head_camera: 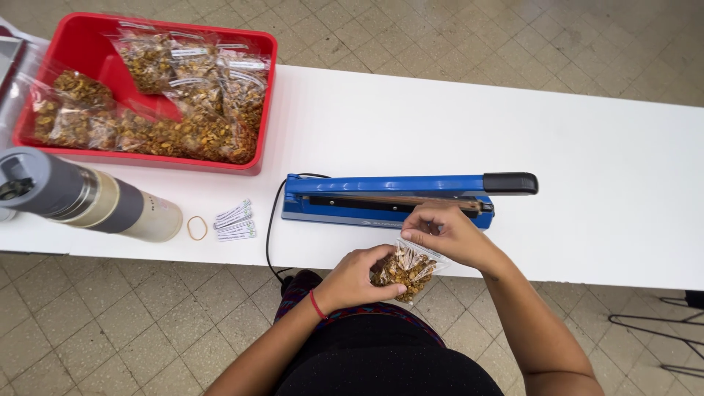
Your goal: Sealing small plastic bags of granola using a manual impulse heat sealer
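A small clear bag of brown-orange snack mix (408, 269) is held over the near table edge. My left hand (359, 279), with a red band at the wrist, cups its lower left side. My right hand (449, 233) pinches its top edge. Just beyond the hands sits a blue heat sealer (389, 199) with a black handle (511, 182), its arm down and its black cord running off the table's near edge.
A red tray (260, 103) at the far left holds several filled clear bags. Near it lie a grey and cream bottle (88, 199) on its side, a rubber band (196, 228) and a small stack of paper labels (235, 221). The white table (587, 191) stands on a tiled floor.
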